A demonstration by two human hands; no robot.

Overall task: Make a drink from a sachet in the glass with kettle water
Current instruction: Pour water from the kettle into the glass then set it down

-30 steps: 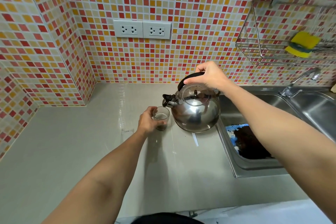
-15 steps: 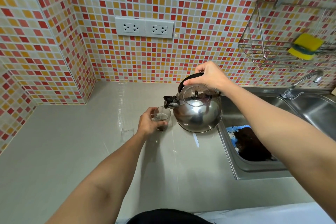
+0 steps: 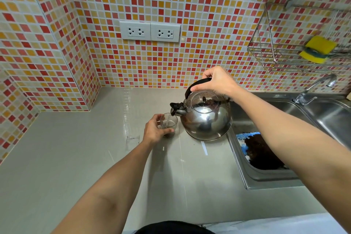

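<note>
A small clear glass (image 3: 169, 124) with dark powder at its bottom stands on the grey counter (image 3: 76, 157). My left hand (image 3: 154, 130) is wrapped around its left side. My right hand (image 3: 216, 81) grips the black handle of a shiny steel kettle (image 3: 206, 119), which is tilted left. Its spout (image 3: 175, 109) hangs just over the glass rim, and a thin stream of water runs into the glass. A clear torn sachet (image 3: 133, 140) lies flat on the counter left of my left hand.
A steel sink (image 3: 266, 178) lies right of the kettle, with a blue cloth covered in dark grounds (image 3: 262, 152) inside. A tap (image 3: 313, 89) and a wire rack with a yellow sponge (image 3: 317, 49) are at the right. Wall sockets (image 3: 150, 32) sit above.
The kettle has tipped a little further left, bringing its spout over the glass, and water now streams into it. My left hand stays on the glass.
</note>
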